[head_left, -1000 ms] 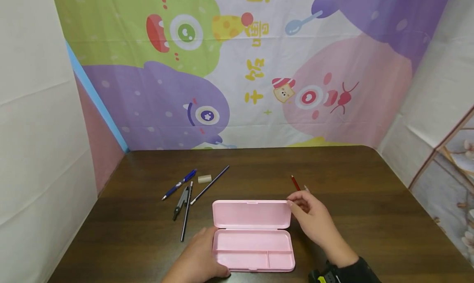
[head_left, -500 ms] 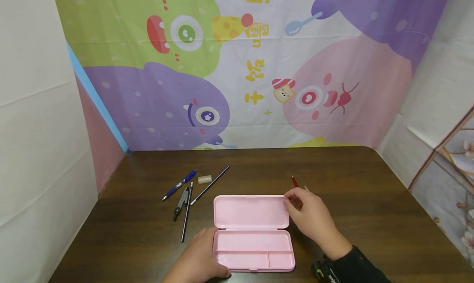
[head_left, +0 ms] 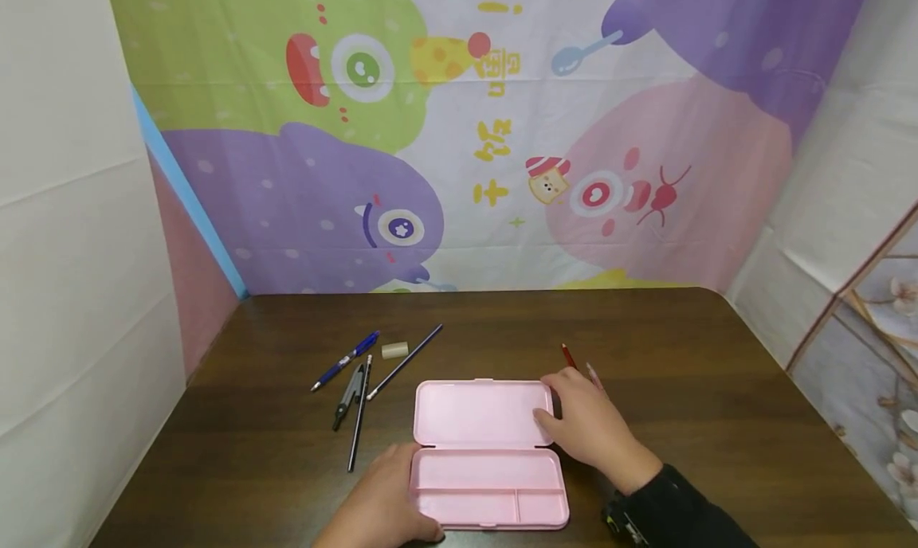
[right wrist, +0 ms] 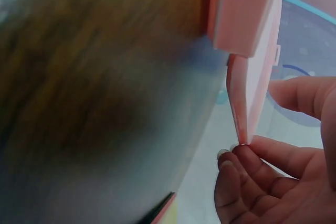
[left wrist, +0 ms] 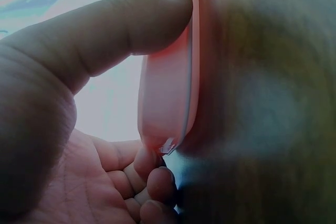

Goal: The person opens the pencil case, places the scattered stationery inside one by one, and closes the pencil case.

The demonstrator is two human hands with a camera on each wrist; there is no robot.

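Observation:
An open pink pencil case (head_left: 488, 470) lies on the brown table, its compartments bare and its lid (head_left: 476, 412) tipped back. My left hand (head_left: 383, 496) grips the left end of the base, thumb at the front edge and fingers round the back corner. In the left wrist view the thumb lies along the pink case wall (left wrist: 165, 87). My right hand (head_left: 591, 428) holds the lid's right edge, its thumb over the inner face. Curled fingertips (right wrist: 241, 148) meet the lid's corner in the right wrist view.
Left of the case lie a blue pen (head_left: 346, 362), a beige eraser (head_left: 394, 350), a drawing compass (head_left: 349, 397) and two dark pencils (head_left: 360, 416). Beyond my right hand show a red pencil (head_left: 568, 355) and a pale pointed stick (head_left: 594, 373), both partly hidden.
The lid has swung farther back. My right hand has shifted left along with it, and its thumb now reaches over the inner face. My left hand stays at the base.

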